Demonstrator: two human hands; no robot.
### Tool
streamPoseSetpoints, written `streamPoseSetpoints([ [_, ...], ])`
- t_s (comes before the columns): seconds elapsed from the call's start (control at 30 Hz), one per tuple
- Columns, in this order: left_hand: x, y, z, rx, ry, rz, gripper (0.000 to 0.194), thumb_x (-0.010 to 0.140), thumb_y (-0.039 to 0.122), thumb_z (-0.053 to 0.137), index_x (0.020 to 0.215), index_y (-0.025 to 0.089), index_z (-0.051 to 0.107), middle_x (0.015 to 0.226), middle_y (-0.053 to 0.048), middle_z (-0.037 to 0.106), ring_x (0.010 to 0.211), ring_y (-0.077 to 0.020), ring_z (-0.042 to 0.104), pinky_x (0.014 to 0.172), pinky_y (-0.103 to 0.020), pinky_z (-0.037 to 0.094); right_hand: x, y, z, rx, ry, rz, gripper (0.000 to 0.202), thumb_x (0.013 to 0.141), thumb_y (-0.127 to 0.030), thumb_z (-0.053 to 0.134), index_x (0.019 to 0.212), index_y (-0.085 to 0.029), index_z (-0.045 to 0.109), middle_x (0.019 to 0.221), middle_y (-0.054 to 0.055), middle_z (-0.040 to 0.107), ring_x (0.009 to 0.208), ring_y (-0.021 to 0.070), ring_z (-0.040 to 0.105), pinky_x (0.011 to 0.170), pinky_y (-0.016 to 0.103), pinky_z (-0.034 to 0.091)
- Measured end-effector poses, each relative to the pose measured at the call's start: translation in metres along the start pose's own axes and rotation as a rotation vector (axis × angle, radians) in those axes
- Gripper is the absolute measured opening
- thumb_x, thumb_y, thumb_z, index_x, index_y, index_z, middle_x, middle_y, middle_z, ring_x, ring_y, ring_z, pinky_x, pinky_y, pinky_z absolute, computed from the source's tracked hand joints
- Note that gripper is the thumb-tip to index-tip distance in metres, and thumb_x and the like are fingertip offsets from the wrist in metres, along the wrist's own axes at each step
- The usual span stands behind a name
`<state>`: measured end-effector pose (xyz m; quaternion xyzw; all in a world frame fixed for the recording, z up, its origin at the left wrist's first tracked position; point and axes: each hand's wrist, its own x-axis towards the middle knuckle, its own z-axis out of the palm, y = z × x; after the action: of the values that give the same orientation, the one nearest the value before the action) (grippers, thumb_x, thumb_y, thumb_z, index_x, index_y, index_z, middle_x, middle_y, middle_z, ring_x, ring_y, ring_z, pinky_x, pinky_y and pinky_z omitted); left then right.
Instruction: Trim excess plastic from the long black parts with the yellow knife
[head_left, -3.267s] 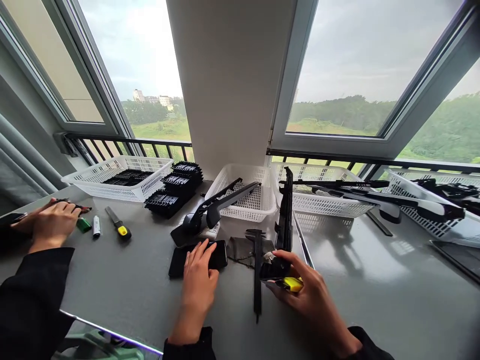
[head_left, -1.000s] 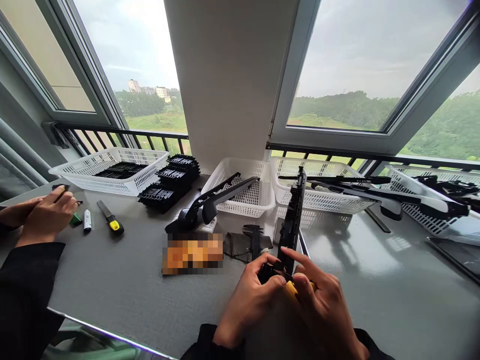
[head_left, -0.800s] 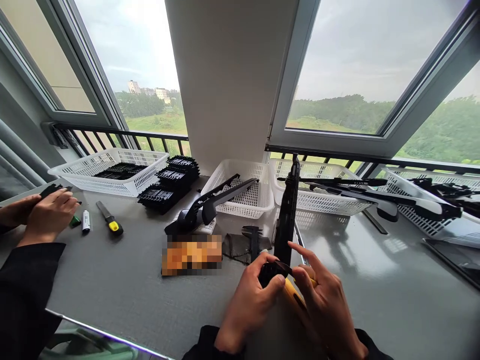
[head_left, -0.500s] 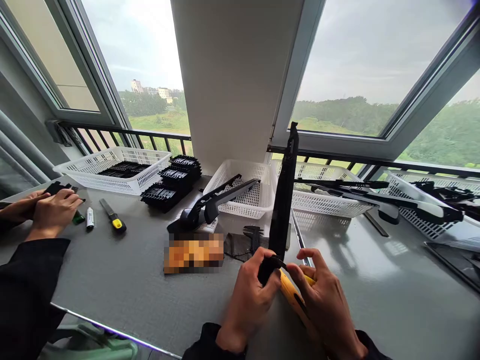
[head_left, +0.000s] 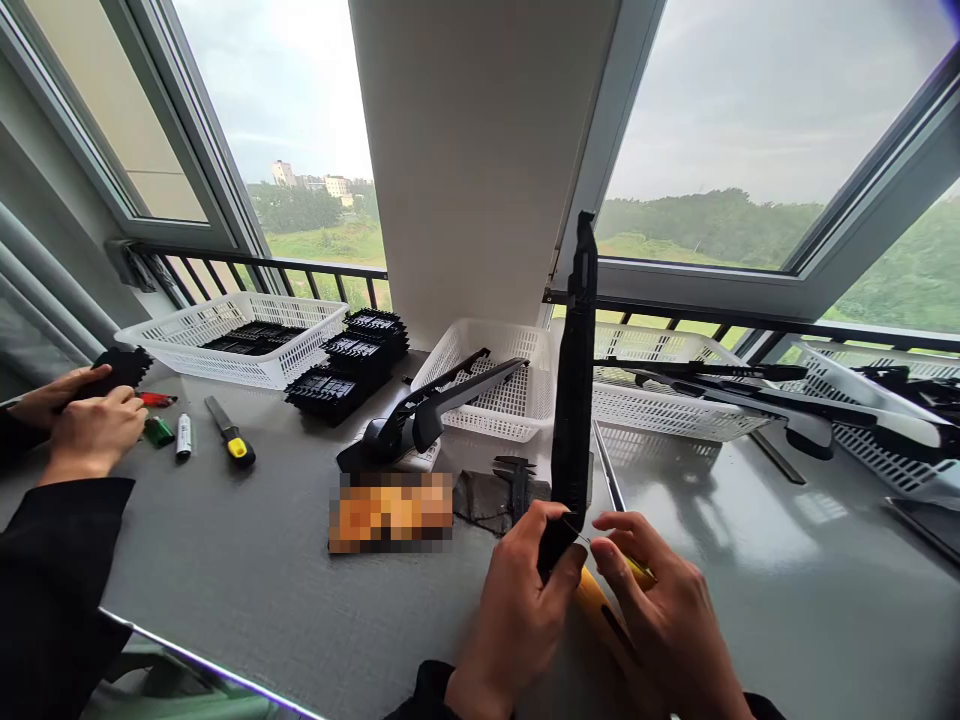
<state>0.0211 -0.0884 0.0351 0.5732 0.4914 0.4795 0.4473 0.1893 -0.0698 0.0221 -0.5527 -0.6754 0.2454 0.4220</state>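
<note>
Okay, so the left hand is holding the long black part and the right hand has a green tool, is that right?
Not quite: the head view shows the tool in the right hand is yellow. The left hand does hold the long black part.

White marker, gray curtain, black railing
</note>
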Motion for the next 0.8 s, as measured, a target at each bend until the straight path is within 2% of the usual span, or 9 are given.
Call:
streamPoseSetpoints([
  [0.13, 0.001, 0.003, -0.001, -0.027, -0.023, 0.015, 0.022, 0.108, 0.039, 0.063, 0.123, 0.026, 0.069, 0.114, -0.002, 0.076, 0.106, -0.0232, 0.07, 0.096, -0.032, 0.049, 0.0, 0.004, -0.001, -0.024, -0.061, -0.013, 0.055, 0.104, -0.073, 0.052, 0.098, -0.023, 0.073, 0.064, -0.001, 0.067, 0.048, 0.0169, 0.058, 0.051, 0.026, 0.049],
  [0.3, 0.001, 0.001, 0.001, -0.047, -0.036, 0.02, 0.019, 0.108, 0.04, 0.063, 0.117, 0.025, 0.072, 0.108, -0.002, 0.077, 0.099, -0.0222, 0.071, 0.088, -0.031, 0.049, -0.003, 0.005, -0.001, -0.04, -0.084, 0.021, 0.057, 0.102, -0.075, 0.054, 0.098, -0.023, 0.074, 0.067, 0.001, 0.07, 0.057, 0.02, 0.063, 0.055, 0.027, 0.048],
  [0.47, -0.002, -0.002, 0.006, -0.076, -0.019, 0.052, 0.012, 0.105, 0.026, 0.063, 0.113, 0.024, 0.073, 0.108, -0.002, 0.079, 0.098, -0.022, 0.072, 0.087, -0.03, 0.05, -0.009, 0.003, 0.002, -0.035, -0.079, 0.016, 0.058, 0.104, -0.075, 0.051, 0.099, -0.022, 0.075, 0.067, 0.002, 0.069, 0.059, 0.0198, 0.062, 0.057, 0.027, 0.046],
  [0.63, -0.004, -0.001, 0.006, -0.063, -0.001, 0.082, 0.012, 0.105, 0.027, 0.065, 0.113, 0.024, 0.074, 0.107, -0.001, 0.079, 0.099, -0.0219, 0.073, 0.086, -0.029, 0.05, -0.01, 0.011, 0.001, -0.076, -0.085, 0.007, 0.06, 0.105, -0.075, 0.049, 0.095, -0.022, 0.076, 0.074, 0.003, 0.074, 0.068, 0.0212, 0.069, 0.06, 0.026, 0.047],
  [0.8, -0.003, -0.001, 0.005, -0.104, 0.015, 0.071, 0.014, 0.104, 0.024, 0.064, 0.113, 0.025, 0.075, 0.109, -0.002, 0.078, 0.103, -0.0216, 0.072, 0.091, -0.029, 0.052, -0.008, 0.014, 0.0, -0.081, -0.129, -0.031, 0.056, 0.106, -0.071, 0.051, 0.089, -0.022, 0.074, 0.069, 0.001, 0.072, 0.059, 0.0183, 0.067, 0.057, 0.024, 0.047],
])
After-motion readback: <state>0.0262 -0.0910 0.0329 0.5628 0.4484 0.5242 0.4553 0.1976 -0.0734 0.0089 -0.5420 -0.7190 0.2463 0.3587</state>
